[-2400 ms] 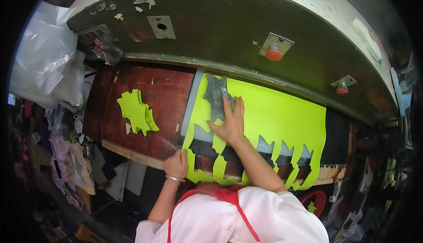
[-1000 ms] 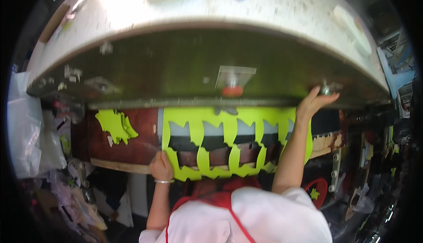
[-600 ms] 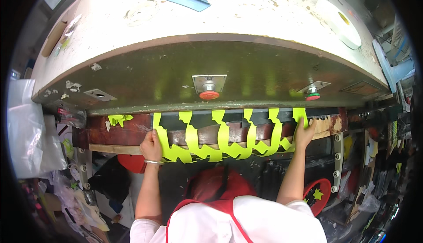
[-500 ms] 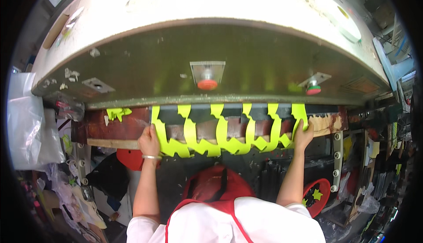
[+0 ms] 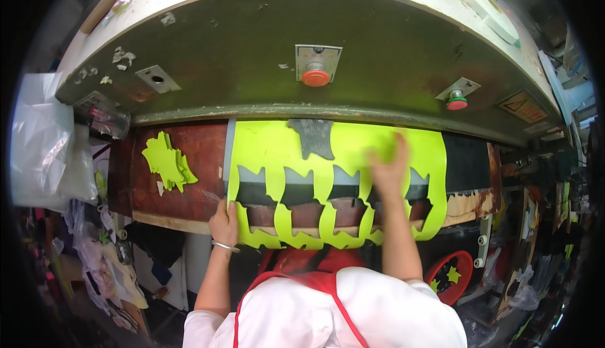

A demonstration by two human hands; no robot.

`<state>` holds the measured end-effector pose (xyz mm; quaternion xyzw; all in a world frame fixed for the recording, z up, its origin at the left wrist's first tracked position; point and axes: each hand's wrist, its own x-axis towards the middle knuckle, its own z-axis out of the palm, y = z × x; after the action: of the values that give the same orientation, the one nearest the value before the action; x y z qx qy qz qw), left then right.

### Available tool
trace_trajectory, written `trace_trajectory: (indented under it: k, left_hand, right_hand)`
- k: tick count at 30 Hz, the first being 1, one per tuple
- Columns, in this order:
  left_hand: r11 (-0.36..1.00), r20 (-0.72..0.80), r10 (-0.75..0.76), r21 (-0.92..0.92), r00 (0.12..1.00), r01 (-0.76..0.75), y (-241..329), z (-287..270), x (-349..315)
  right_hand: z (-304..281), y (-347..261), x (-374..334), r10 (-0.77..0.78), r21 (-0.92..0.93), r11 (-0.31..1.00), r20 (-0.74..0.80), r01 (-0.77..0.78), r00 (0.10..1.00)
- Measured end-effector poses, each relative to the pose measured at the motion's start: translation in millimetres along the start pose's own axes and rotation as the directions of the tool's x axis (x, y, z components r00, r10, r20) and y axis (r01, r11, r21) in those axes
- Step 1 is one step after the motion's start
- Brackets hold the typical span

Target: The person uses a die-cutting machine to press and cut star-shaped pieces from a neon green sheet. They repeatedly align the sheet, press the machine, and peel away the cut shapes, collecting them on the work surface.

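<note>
A bright yellow-green sheet point(image 5: 359, 135) lies under the front of a green machine, with a row of cut-out holes along its near part. My left hand point(image 5: 223, 223) is closed on the sheet's near left edge, a bracelet at the wrist. Over the sheet's right half is my right hand point(image 5: 389, 166), blurred by motion, its thumb and fingers apart with nothing visible in them. On the uncut far band sits a dark grey angular piece point(image 5: 315, 139), shaped like the holes and possibly a cutting die. To the left rests a pile of yellow-green cut pieces point(image 5: 167, 162).
The machine's front point(image 5: 239, 58) overhangs the work surface and carries a red button point(image 5: 316, 77) and a green-and-red button point(image 5: 457, 101). A red bucket point(image 5: 464, 285) holding cut pieces stands low on the right. Clear plastic bags point(image 5: 47, 140) hang at the left.
More of the sheet now shows, including its uncut band and the grey piece. My right hand has let go of the right edge and moved inward and away. My left hand still holds its side.
</note>
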<state>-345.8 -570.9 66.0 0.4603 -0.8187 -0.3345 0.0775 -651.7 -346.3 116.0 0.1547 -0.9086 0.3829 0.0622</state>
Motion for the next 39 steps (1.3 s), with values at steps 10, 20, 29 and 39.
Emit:
trace_trajectory:
  k: [10,20,29,39]
  left_hand:
    - [0.989,-0.052,0.078,0.132,0.996,-0.071,-30.3,-11.8,-102.9]
    - [0.996,-0.006,0.085,0.035,0.996,-0.085,-36.7,-21.2,-122.7]
    - [0.766,-0.041,0.253,-0.602,0.967,-0.225,78.8,-22.1,-45.0]
    - [0.639,-0.018,0.258,-0.747,0.966,-0.184,204.9,76.2,-12.2]
  right_hand:
    - [18.6,-58.0,-77.0,0.004,0.489,0.845,0.399,-0.216,0.917]
    - [-78.8,-28.6,-82.1,0.083,0.712,0.670,0.209,-0.210,0.974]
    - [-46.6,-43.3,-119.6,0.081,0.763,0.548,0.359,-0.343,0.930]
    - [-34.9,-57.5,-132.2,0.090,0.813,0.486,0.319,-0.321,0.943]
